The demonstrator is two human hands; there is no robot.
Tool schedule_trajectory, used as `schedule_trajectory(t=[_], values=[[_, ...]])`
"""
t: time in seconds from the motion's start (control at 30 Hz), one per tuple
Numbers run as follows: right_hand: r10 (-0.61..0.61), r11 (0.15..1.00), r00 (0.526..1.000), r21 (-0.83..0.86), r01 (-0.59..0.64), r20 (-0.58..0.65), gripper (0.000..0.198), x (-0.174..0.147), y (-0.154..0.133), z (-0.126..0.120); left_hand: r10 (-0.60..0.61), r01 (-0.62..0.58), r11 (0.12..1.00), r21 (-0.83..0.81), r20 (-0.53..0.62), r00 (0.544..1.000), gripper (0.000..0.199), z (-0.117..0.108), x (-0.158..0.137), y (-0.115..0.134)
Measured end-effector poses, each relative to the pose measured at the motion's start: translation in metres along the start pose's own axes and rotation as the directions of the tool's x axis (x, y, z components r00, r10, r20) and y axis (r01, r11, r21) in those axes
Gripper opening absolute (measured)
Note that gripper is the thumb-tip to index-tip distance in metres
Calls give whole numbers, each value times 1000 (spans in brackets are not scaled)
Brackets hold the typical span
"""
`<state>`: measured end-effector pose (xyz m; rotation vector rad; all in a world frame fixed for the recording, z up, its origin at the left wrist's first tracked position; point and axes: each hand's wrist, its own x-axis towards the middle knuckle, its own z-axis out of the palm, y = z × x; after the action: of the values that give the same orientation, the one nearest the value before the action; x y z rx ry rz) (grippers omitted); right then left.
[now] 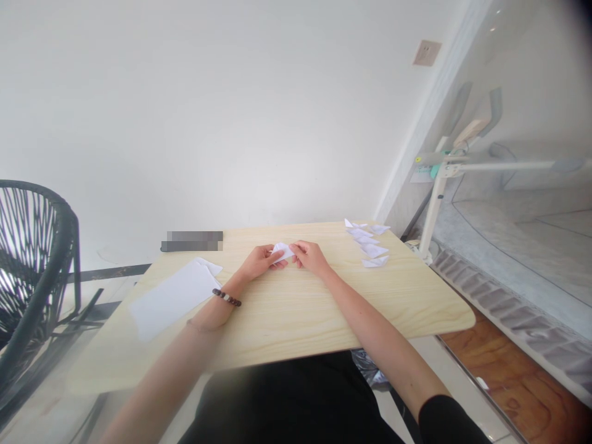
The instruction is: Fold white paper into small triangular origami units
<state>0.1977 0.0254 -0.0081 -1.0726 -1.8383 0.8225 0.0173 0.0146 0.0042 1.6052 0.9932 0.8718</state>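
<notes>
Between my two hands, above the middle of the table (287, 314), is a small folded white paper (283, 251). My left hand (259, 261) pinches its left side with the thumb on top. At the paper's right end, the thumb and fingers of my right hand (311, 256) are closed on it. The exact folds are too small to make out. Several folded paper boats (372, 250) stand in a group on the right side of the table. A stack of white paper sheets (173, 296) lies to the left of my left forearm.
A dark, blurred-out long object (192, 241) lies at the table's back left edge. Behind the table is a white wall (231, 111). A dark woven chair (60, 246) stands at left, and a white-framed exercise machine (437, 206) at right.
</notes>
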Motion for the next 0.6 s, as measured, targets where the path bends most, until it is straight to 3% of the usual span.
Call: schedule_trajectory(t=[0.6], values=[[-49,999,995,-9,50,89,33,0,1,2,69,-68,994,84,-13,997,39,3,-5,11]])
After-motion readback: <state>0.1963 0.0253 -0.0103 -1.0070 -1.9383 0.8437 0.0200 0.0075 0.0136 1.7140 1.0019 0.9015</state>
